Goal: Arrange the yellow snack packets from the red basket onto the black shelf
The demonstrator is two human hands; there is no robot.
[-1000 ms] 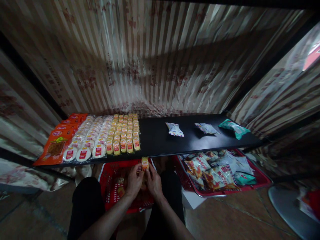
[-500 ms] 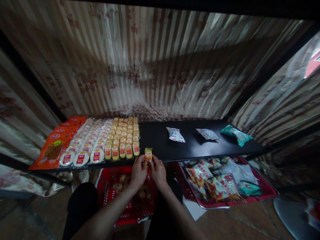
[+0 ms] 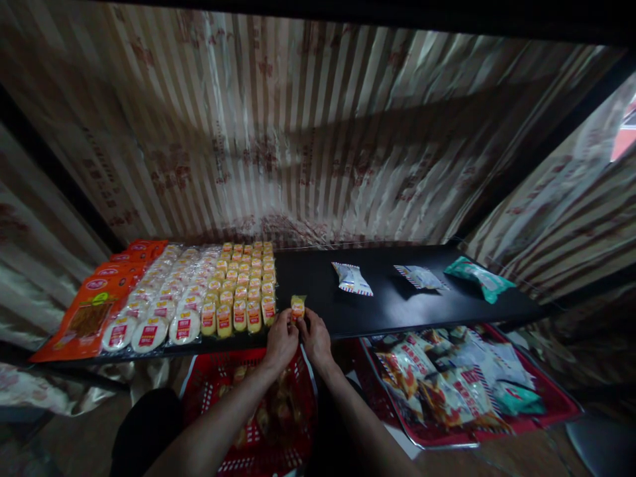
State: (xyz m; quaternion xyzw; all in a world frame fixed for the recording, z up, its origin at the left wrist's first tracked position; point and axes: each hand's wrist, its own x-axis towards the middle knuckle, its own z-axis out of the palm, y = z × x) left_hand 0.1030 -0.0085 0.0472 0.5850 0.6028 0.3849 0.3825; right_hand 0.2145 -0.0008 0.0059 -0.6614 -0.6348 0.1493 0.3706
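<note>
Between my two hands, at the front edge of the black shelf (image 3: 358, 318), is a small wrapped yellow snack cake (image 3: 297, 307) with a red and white label. My left hand (image 3: 283, 339) grips its left side with closed fingers, and my right hand (image 3: 315, 338) pinches it from the right. Just left of my hands, rows of similar yellow cakes (image 3: 240, 315) stand on the shelf. Farther left lie rows of round white wrapped cakes (image 3: 183, 326) and several orange packets (image 3: 82, 311).
Two white packets, one at the middle (image 3: 352, 279) and another (image 3: 421, 277), lie right of my hands beside a green packet (image 3: 479, 278). Below are a red basket (image 3: 191, 377) with wrapped items and another red basket (image 3: 442, 438) full of snack bags. A striped curtain (image 3: 298, 132) hangs behind.
The view has shifted slightly, and the shelf appears lower and closer. Both hands still hold the yellow cake, which is now a little nearer the shelf surface.
</note>
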